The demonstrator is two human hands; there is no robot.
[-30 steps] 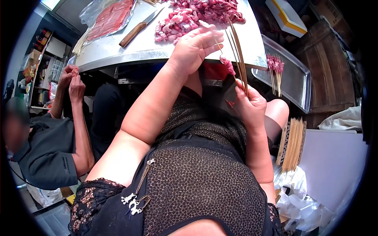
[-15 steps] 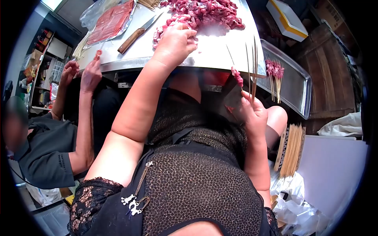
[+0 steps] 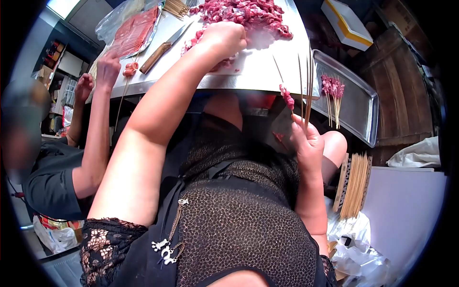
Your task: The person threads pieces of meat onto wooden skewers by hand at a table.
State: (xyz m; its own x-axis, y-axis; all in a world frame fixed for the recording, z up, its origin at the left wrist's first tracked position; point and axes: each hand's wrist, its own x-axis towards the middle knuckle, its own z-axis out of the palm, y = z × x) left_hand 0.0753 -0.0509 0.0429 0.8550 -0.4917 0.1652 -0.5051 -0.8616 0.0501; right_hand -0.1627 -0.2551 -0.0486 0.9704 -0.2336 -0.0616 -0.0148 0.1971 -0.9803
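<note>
My left hand (image 3: 226, 37) is over the near side of the heap of raw meat pieces (image 3: 248, 15) on the metal table. Its fingers are curled in, and what they hold is hidden. In front of my lap, my right hand (image 3: 308, 141) is closed around several thin wooden skewers (image 3: 310, 79) that point up. One of them, leaning left, carries a few pieces of pink meat (image 3: 287, 97) low on its shaft, close to my fingers; its upper part is bare. The other skewers in that hand carry no meat.
A knife (image 3: 160, 55) lies beside sliced meat (image 3: 137, 33) in plastic. Finished meat skewers (image 3: 333, 91) rest on a metal tray (image 3: 366, 115) at right. A box of bare skewers (image 3: 355, 184) stands below. At left, a co-worker's hand (image 3: 108, 67) is near rolled meat (image 3: 129, 69).
My left hand has moved slightly up and right over the heap, its fingers now more tightly curled. My right hand and its skewers have barely moved. The co-worker's nearer hand has risen.
</note>
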